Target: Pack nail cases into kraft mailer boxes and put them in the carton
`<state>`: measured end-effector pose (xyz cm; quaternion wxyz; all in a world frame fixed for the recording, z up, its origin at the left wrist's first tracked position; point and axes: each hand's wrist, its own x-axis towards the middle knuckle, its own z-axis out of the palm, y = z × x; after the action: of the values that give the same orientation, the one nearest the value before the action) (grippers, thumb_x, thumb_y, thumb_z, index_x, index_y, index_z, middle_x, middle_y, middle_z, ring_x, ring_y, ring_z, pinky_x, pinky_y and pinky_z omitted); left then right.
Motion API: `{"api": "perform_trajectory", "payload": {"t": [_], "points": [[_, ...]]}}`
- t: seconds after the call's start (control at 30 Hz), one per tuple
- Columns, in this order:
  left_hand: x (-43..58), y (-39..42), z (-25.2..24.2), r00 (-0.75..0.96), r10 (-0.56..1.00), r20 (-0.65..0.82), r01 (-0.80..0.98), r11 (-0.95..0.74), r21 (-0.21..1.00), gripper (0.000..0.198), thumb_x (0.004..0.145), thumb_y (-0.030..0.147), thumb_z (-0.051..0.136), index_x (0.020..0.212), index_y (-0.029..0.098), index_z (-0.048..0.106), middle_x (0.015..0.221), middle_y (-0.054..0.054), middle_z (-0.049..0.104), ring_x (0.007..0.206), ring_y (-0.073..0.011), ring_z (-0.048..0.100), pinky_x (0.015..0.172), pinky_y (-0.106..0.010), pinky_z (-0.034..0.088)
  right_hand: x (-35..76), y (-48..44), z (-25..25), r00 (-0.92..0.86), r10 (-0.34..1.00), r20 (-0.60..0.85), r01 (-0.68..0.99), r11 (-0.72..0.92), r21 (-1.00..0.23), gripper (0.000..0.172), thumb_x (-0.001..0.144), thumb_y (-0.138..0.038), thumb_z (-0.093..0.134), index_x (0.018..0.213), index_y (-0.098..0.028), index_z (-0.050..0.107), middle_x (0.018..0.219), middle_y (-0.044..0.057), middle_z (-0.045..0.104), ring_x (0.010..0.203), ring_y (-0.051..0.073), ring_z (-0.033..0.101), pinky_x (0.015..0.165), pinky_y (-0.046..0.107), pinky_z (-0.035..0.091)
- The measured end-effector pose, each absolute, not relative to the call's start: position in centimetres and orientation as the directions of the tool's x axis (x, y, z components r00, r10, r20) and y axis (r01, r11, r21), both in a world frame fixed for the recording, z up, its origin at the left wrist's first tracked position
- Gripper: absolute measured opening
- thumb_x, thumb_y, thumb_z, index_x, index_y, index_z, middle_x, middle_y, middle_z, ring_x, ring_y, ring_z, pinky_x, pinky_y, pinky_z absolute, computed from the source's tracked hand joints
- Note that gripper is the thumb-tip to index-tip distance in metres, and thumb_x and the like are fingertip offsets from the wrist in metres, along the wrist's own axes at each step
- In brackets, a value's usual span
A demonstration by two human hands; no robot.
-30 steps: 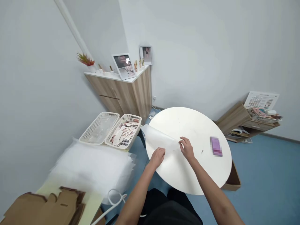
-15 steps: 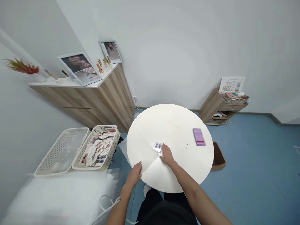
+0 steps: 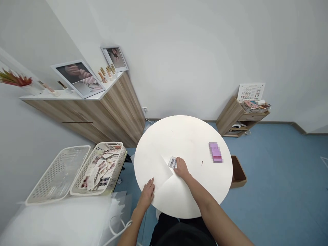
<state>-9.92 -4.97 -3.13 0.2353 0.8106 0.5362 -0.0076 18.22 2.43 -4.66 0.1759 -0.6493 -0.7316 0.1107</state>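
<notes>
Right hand (image 3: 181,168) covers a small clear packet (image 3: 172,162), grip unclear; left hand (image 3: 147,194) lies open beside clear film (image 3: 153,167), now flat on the round desk (image 3: 194,136).

Bare forearms (image 3: 212,201), black clothes (image 3: 184,232) (and a white shoe (image 3: 159,214))

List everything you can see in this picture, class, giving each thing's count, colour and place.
round table: 1, white, centre
plastic sheet: 1, clear, on table
packet: 1, silvery, on table
pink item: 1, pink, on table, blurred
baskets: 2, white, left of table
paper cards: many, mixed, in one basket
cabinet: 1, wood-brown, by wall
framed pictures: 2, white-framed, on cabinet
cardboard box: 1, brown, floor, right of table
left hand: 1, flat on table
right hand: 1, on packet
</notes>
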Motion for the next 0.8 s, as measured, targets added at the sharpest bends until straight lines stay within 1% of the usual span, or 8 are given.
{"api": "perform_trajectory", "payload": {"t": [0.1,0.2,0.37,0.5,0.63,0.73,0.8], "points": [[-8.1,-4.2,-3.2,0.459,0.846,-0.27,0.859,-0.346,0.377,0.038,0.07,-0.001,0.04,0.097,0.021,0.054,0.155,-0.008,0.034,0.146,-0.025,0.025,0.113,-0.056,0.029,21.1,2.2,-4.3,-0.056,0.984,0.169,0.911,0.12,-0.395,0.042,0.074,-0.017,0.053,0.115,-0.019,0.045,0.109,0.011,0.057,0.1,0.026,0.053,0.091,0.041,0.045],[-5.5,-3.4,-3.1,0.516,0.821,-0.246,0.824,-0.397,0.405,0.035,0.068,-0.004,0.039,0.088,0.02,0.053,0.155,-0.009,0.035,0.146,-0.0244,0.023,0.113,-0.056,0.028,24.1,1.9,-3.6,0.004,0.982,0.188,0.911,0.074,-0.407,0.043,0.078,-0.02,0.054,0.119,-0.019,0.043,0.116,0.013,0.056,0.106,0.028,0.052,0.092,0.042,0.044],[-0.4,-2.5,-2.7,0.559,0.803,-0.208,0.778,-0.422,0.465,0.03,0.071,-0.005,0.038,0.085,0.018,0.052,0.152,-0.012,0.04,0.145,-0.0251,0.027,0.115,-0.055,0.027,28.2,1.1,-2.1,0.095,0.975,0.201,0.901,0.001,-0.433,0.045,0.082,-0.025,0.055,0.124,-0.019,0.041,0.122,0.013,0.055,0.114,0.028,0.051,0.094,0.042,0.044],[3.1,-2.7,-2.3,0.638,0.747,-0.187,0.705,-0.47,0.531,0.033,0.071,-0.005,0.038,0.087,0.019,0.053,0.15,-0.011,0.043,0.144,-0.0236,0.03,0.115,-0.056,0.027,29.8,0.4,-1.1,0.108,0.973,0.205,0.87,0.007,-0.493,0.051,0.08,-0.026,0.055,0.128,-0.02,0.039,0.129,0.014,0.053,0.12,0.029,0.049,0.097,0.044,0.044],[4.0,-3.3,-2.5,0.735,0.656,-0.17,0.618,-0.546,0.565,0.034,0.07,-0.007,0.039,0.086,0.019,0.055,0.149,-0.01,0.044,0.144,-0.0232,0.03,0.116,-0.055,0.026,29.5,-0.4,-1.0,0.042,0.983,0.178,0.848,0.059,-0.527,0.053,0.078,-0.023,0.055,0.129,-0.019,0.039,0.135,0.015,0.049,0.126,0.029,0.046,0.101,0.046,0.042],[2.9,-3.7,-2.8,0.758,0.635,-0.149,0.6,-0.588,0.542,0.033,0.073,-0.007,0.04,0.086,0.018,0.056,0.149,-0.01,0.044,0.144,-0.0223,0.029,0.117,-0.053,0.025,28.4,-1.2,-1.3,-0.083,0.987,0.136,0.829,0.144,-0.54,0.053,0.076,-0.017,0.056,0.127,-0.018,0.041,0.136,0.016,0.048,0.128,0.028,0.045,0.104,0.045,0.041],[1.9,-4.0,-3.0,0.771,0.625,-0.123,0.588,-0.623,0.515,0.03,0.078,-0.005,0.04,0.086,0.018,0.057,0.148,-0.01,0.045,0.144,-0.0223,0.03,0.117,-0.055,0.024,27.3,-1.7,-1.6,-0.173,0.98,0.098,0.809,0.199,-0.553,0.057,0.074,-0.012,0.055,0.129,-0.017,0.041,0.136,0.016,0.048,0.129,0.028,0.043,0.105,0.045,0.041]]}}
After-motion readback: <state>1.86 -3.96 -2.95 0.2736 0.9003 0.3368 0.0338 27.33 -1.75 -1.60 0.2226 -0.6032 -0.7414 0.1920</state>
